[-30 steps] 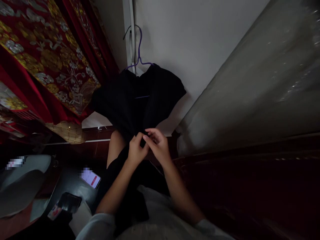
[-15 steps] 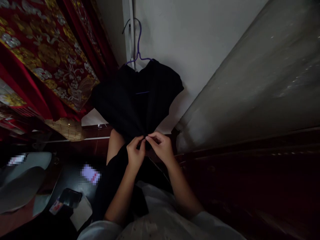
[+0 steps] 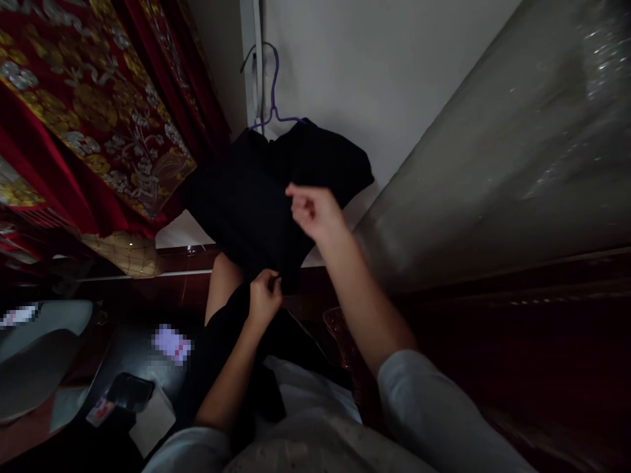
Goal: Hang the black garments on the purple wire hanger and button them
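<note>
A black garment (image 3: 256, 197) hangs on a purple hanger (image 3: 273, 92) against the white wall. My left hand (image 3: 263, 301) is closed, pinching the garment's lower edge. My right hand (image 3: 315, 210) is raised in front of the garment's right side, its fingers curled and slightly blurred; whether they hold anything is too small to make out. The garment's lower part drapes down over my lap.
Red and gold patterned cloth (image 3: 93, 112) hangs at the left. A phone (image 3: 170, 343) with a lit screen and a dark wallet-like item (image 3: 129, 393) lie on a dark surface at lower left. A pale slanted panel (image 3: 493, 164) fills the right, with dark wood (image 3: 517, 355) below.
My right hand has left the garment's lower edge and risen up and to the right. The left hand stays pinched on the cloth.
</note>
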Demonstrator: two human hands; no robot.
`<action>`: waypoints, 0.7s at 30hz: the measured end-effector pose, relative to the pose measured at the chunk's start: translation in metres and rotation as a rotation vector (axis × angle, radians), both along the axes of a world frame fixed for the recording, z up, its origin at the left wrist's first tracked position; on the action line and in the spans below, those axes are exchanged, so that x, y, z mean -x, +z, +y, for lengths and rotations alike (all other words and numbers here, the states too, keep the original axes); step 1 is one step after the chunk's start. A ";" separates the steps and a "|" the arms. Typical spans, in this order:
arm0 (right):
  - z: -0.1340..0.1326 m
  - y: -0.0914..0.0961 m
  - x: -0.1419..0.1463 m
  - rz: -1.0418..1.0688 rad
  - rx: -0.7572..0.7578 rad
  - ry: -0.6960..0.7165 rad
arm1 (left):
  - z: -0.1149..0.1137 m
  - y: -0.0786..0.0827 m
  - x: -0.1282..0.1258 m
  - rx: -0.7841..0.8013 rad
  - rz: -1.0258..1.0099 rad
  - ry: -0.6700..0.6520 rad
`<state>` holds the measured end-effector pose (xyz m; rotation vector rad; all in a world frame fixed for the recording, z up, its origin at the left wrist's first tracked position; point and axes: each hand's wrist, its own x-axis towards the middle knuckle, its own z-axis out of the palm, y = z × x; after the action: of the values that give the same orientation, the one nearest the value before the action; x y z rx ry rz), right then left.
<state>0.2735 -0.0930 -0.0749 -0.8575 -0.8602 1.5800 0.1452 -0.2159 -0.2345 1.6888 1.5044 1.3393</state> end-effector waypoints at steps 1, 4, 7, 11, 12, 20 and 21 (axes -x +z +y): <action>0.014 0.020 -0.001 -0.026 -0.054 -0.005 | 0.001 -0.001 -0.002 0.016 0.013 -0.012; 0.029 0.061 0.000 -0.104 -0.189 0.016 | 0.006 0.012 -0.003 0.017 0.058 -0.089; 0.007 0.067 0.003 -0.105 -0.282 -0.031 | 0.021 0.052 0.007 -0.111 0.086 -0.168; -0.025 0.056 0.005 -0.162 -0.365 -0.098 | 0.061 0.132 0.024 -0.435 0.054 -0.146; -0.028 0.054 0.005 -0.190 -0.373 -0.096 | 0.072 0.151 0.026 -0.507 0.063 -0.146; -0.005 0.027 0.001 -0.344 -0.464 -0.233 | 0.115 0.217 0.019 -0.634 0.274 -0.256; 0.001 0.017 0.003 -0.383 -0.451 -0.257 | 0.116 0.221 0.025 -0.675 0.283 -0.220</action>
<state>0.2705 -0.0917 -0.0583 -0.9073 -1.2639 0.9566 0.1204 -0.1003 -0.0138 2.4637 0.9996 1.6464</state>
